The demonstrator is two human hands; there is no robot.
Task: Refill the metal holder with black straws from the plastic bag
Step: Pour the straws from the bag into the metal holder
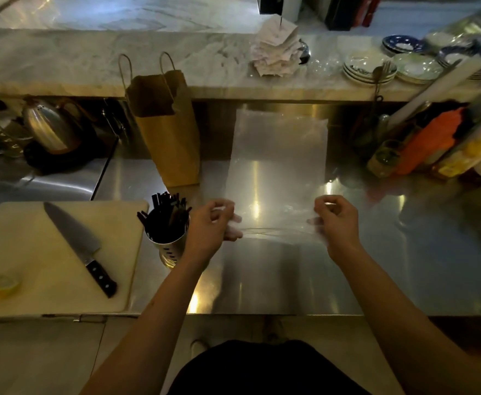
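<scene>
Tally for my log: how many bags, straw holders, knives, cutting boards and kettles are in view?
Bags: 2 (plastic bag, pinched by left hand and right hand; paper bag)
Holder: 1
Knife: 1
Board: 1
Kettle: 1
Total: 6

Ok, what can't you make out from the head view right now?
Head view only:
- metal holder: right side hidden by the left hand; interior too dark to judge fill.
- plastic bag: near edge blurred by glare, opening unclear.
- right hand: fingertips smeared behind the plastic.
- bottles at right edge: blurred, cut off.
</scene>
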